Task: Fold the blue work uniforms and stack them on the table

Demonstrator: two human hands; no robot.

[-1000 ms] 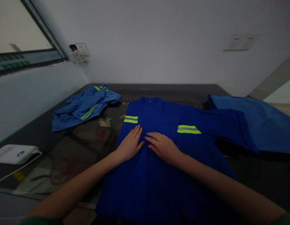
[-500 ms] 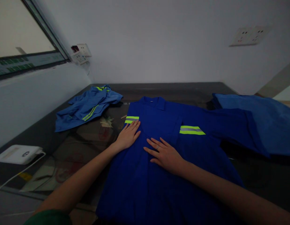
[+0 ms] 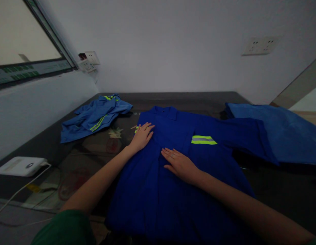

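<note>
A dark blue work jacket [image 3: 178,129] lies spread on the dark table, collar toward the wall. One sleeve reaches out to the right; the left side ends in a straight edge, and no sleeve shows there. My left hand [image 3: 142,136] rests flat on the left chest, covering most of a yellow-and-grey reflective strip. Lower down, near the front placket, my right hand [image 3: 180,165] lies on the cloth with fingers stretched out and a ring on one finger. Right of it, the other reflective strip [image 3: 204,140] is in full view.
A crumpled lighter blue garment [image 3: 96,114] with yellow stripes lies at the back left. Blue cloth [image 3: 285,129] lies on the right, partly beneath the sleeve. A white device [image 3: 21,166] with a cable sits at the left edge of the table [image 3: 193,97]. Wall sockets [image 3: 260,46] are behind.
My left hand has slid up the left chest onto the reflective strip. My right hand has shifted slightly down and right, its fingers spreading and then drawing together. The jacket lies much as before.
</note>
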